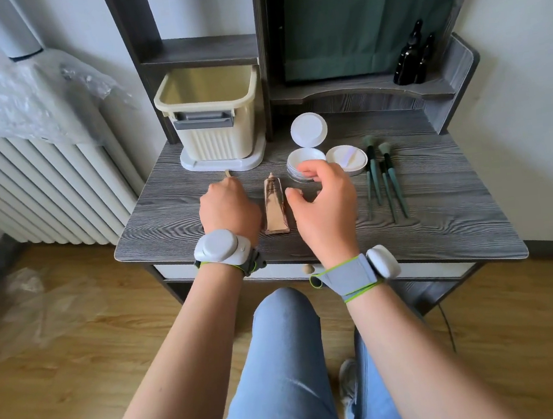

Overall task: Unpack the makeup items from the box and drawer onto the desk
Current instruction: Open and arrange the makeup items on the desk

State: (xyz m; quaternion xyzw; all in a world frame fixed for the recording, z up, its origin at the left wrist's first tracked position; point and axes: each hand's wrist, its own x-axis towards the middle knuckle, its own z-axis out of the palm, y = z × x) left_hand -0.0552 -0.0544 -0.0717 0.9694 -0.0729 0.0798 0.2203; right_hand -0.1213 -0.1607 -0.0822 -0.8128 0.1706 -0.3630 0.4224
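Two hands over the desk [439, 197]: my left hand [228, 202] pinches a thin stick-like item [228, 173] at centre-left, right hand [325, 197] hovers loosely curled and empty beside the rose-gold tube [274, 206], probably light, slick and squashy, best gripped mid-body.

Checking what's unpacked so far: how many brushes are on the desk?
3, lying side by side on the desk, right of the powder jar: left brush, a shorter middle brush, right brush. None looks hidden.
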